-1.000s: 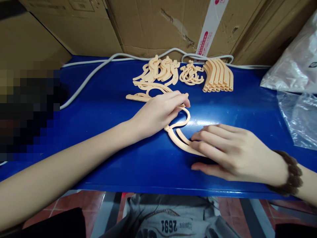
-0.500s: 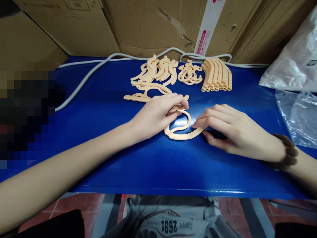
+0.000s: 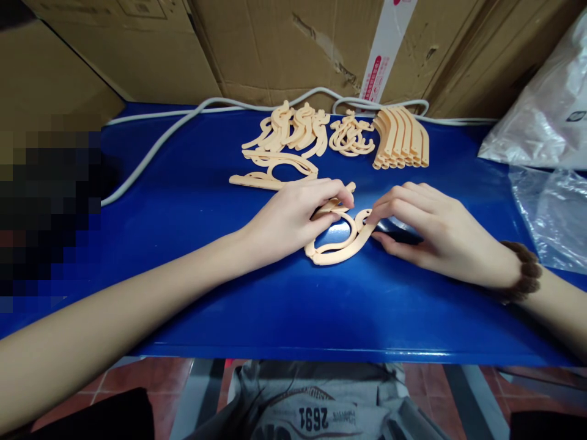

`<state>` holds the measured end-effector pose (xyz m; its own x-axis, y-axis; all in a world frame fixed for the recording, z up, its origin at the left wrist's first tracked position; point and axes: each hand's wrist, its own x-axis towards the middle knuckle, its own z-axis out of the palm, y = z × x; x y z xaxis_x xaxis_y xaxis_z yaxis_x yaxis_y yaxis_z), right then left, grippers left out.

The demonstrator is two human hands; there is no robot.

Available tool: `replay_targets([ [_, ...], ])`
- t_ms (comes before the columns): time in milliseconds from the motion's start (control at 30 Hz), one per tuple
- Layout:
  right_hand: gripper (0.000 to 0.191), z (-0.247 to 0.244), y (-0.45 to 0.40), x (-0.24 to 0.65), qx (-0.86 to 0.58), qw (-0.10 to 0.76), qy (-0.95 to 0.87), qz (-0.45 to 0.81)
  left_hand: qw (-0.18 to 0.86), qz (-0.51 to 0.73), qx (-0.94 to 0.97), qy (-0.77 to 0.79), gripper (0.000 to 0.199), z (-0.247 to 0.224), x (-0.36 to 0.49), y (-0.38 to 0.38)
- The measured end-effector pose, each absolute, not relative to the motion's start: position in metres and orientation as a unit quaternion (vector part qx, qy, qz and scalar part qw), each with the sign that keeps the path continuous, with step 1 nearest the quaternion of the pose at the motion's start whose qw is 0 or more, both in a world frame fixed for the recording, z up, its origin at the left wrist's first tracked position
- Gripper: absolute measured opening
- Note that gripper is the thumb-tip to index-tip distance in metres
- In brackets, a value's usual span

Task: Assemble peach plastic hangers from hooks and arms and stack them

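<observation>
A cream plastic assembly of curved pieces (image 3: 337, 255) lies on the blue table (image 3: 238, 305) between my hands. My left hand (image 3: 302, 211) pinches its upper left part, which the fingers partly hide. At the right, my right hand (image 3: 431, 232) grips the end of the curved arm between thumb and fingertips. A small hooked tip (image 3: 351, 187) sticks out beyond my left fingers. Just behind my left hand lie a ring-shaped piece and long flat pieces (image 3: 252, 181).
Along the back lie piles of curved pieces (image 3: 284, 128), small hooks (image 3: 351, 135) and stacked arms (image 3: 403, 140). A white cable (image 3: 165, 146) runs before cardboard boxes (image 3: 284, 55). Clear plastic bags (image 3: 545, 116) rest at the right.
The curved arm has swung upward and inward, closer to the rest of the assembly. My right hand moved slightly left with it, and my left hand shifted slightly.
</observation>
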<state>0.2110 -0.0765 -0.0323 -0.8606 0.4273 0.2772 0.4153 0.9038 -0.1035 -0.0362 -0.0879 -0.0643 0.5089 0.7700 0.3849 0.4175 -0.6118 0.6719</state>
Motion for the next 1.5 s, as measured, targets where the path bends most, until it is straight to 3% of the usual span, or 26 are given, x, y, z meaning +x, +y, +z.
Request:
replay_targets([
  [367,0.011,-0.029,-0.079,0.212,-0.272,0.143,-0.951,-0.029,0.345,0.338,0.818,0.312,0.021,-0.06,-0.046,-0.078],
  [533,0.028,-0.026,-0.076,0.214,-0.269,0.121,-0.955,-0.006,0.237,0.296,0.875,0.302,0.043,-0.058,-0.047,-0.079],
  [767,0.061,-0.035,-0.072,0.214,-0.218,0.102,-0.969,0.059,0.264,0.262,0.873,0.314,0.062,-0.059,-0.045,-0.084],
  [1000,0.055,-0.034,-0.076,0.21,-0.236,0.139,-0.955,0.113,0.247,0.251,0.874,0.335,0.09,-0.064,-0.044,-0.086],
  [1200,0.037,-0.029,-0.073,0.216,-0.399,0.199,-0.891,0.083,0.182,0.26,0.887,0.336,0.09,-0.059,-0.043,-0.085],
  [1333,0.039,-0.025,-0.069,0.217,-0.471,0.221,-0.823,0.228,0.079,0.292,0.888,0.347,0.08,-0.051,-0.045,-0.086],
  [1500,0.034,-0.02,-0.069,0.214,-0.446,0.24,-0.757,0.413,0.038,0.288,0.885,0.363,0.071,-0.047,-0.047,-0.085],
])
